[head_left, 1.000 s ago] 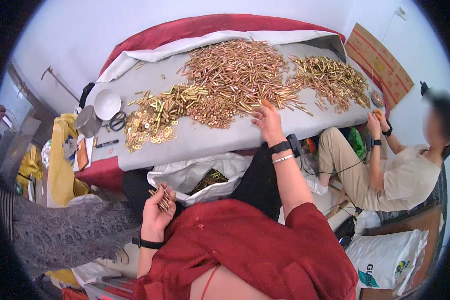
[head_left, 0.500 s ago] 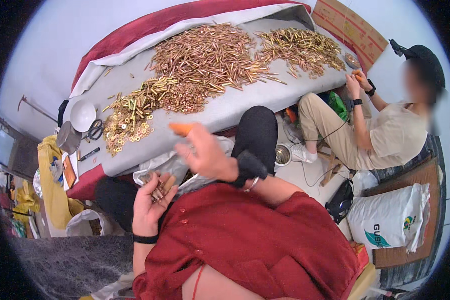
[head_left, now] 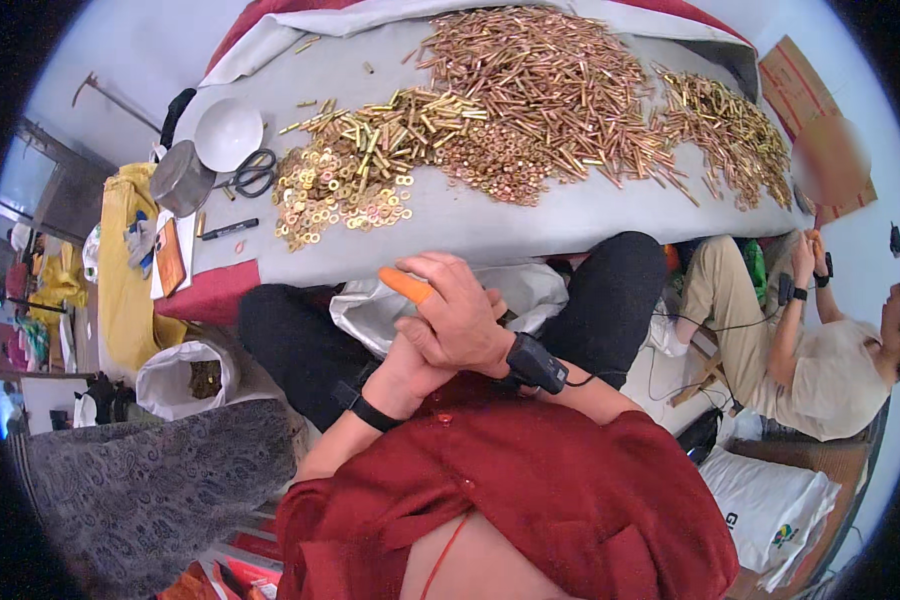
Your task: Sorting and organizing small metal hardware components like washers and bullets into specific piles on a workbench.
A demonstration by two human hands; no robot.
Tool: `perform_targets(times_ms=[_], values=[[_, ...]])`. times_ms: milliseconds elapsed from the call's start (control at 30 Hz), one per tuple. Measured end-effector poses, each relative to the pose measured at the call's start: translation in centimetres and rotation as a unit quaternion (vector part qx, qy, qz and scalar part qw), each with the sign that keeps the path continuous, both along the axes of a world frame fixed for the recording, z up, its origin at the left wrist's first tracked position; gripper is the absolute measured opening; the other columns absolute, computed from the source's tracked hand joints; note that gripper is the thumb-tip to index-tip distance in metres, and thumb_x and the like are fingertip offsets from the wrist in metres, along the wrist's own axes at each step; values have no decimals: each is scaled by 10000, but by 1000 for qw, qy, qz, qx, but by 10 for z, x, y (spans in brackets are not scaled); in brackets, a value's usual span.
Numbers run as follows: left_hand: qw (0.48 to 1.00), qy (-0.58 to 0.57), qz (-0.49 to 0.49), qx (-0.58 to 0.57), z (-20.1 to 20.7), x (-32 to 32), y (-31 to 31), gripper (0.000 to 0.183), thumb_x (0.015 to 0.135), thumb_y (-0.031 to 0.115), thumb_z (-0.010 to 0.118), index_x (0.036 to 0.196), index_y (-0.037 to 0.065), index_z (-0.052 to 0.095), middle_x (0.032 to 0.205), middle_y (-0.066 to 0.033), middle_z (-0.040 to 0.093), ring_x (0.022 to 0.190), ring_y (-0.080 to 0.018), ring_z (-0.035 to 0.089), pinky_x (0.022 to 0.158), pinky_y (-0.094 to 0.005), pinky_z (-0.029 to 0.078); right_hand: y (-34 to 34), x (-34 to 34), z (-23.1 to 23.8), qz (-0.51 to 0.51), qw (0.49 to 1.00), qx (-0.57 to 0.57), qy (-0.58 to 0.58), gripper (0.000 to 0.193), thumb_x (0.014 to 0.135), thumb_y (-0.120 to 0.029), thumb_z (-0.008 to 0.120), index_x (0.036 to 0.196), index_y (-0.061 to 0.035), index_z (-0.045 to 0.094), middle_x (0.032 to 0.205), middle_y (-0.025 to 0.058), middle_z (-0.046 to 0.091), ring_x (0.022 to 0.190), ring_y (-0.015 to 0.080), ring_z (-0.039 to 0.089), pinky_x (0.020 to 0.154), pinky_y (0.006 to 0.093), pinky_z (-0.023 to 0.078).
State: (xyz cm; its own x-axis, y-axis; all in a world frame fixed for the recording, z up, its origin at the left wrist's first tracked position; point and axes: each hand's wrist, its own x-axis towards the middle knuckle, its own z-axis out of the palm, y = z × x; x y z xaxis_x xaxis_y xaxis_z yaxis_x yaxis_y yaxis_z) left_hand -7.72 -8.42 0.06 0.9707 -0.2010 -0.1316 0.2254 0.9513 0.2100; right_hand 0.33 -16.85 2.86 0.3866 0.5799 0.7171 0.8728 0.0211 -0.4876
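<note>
My right hand (head_left: pixel 462 312) lies across my left hand (head_left: pixel 410 368), back upward, over the white sack in my lap. An orange finger cover (head_left: pixel 406 286) sits on its index finger. That finger and its neighbours are stretched out, and the thumb stands apart from them. Most of the left hand's fingers are hidden underneath, so whatever lies in its palm does not show. The open white sack (head_left: pixel 355 313) spreads between my knees below both hands. Beyond it, gold-coloured washers (head_left: pixel 315 205) and short gold-coloured metal rods (head_left: pixel 395 130) lie heaped on the grey-covered table (head_left: pixel 450 225).
A large heap of coppery rods (head_left: pixel 560 85) and another pile (head_left: pixel 725 125) cover the table's far side. A white bowl (head_left: pixel 228 134), metal pot (head_left: pixel 181 178), scissors (head_left: pixel 255 172) and black marker (head_left: pixel 230 229) sit at left. A co-worker (head_left: pixel 820 370) sits at right.
My right hand has moved down onto my left, which held small metal pieces in its open palm. Both hands are now together, and the view has shifted left.
</note>
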Motion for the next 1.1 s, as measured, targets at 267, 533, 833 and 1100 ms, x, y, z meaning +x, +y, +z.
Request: perform_targets(times_ms=[267, 533, 833, 1100], values=[[952, 212, 109, 193, 12, 5, 63, 239, 883, 154, 557, 1091, 37, 542, 872, -66, 613, 704, -167, 611, 621, -335, 522, -8, 32, -12, -128, 989, -71, 30, 416, 749, -172, 666, 1119, -17, 557, 1052, 169, 548, 939, 348, 521, 815, 425, 433], [867, 202, 215, 401, 33, 14, 122, 288, 869, 121, 583, 1135, 35, 514, 928, -100, 627, 714, -158, 621, 594, -297, 527, -16, 68, -26, -204, 969, -108, 87, 322, 818, -106, 611, 1118, -8, 549, 953, 166, 539, 894, 332, 514, 781, 383, 427], [875, 174, 264, 366, 52, 72, 155, 173, 860, 190, 630, 960, 54, 592, 809, -50, 634, 596, -119, 605, 435, -217, 452, 33, 120, -28, -184, 973, -66, 124, 250, 805, -63, 613, 1045, -10, 569, 925, 150, 567, 838, 301, 548, 726, 359, 450], [884, 190, 184, 385, 14, 96, 128, 168, 856, 157, 624, 979, 55, 574, 767, -39, 618, 578, -124, 592, 437, -229, 457, 86, 165, -36, -229, 972, -49, 3, 231, 818, -42, 577, 1049, -39, 587, 862, 135, 583, 796, 282, 571, 691, 345, 473]])
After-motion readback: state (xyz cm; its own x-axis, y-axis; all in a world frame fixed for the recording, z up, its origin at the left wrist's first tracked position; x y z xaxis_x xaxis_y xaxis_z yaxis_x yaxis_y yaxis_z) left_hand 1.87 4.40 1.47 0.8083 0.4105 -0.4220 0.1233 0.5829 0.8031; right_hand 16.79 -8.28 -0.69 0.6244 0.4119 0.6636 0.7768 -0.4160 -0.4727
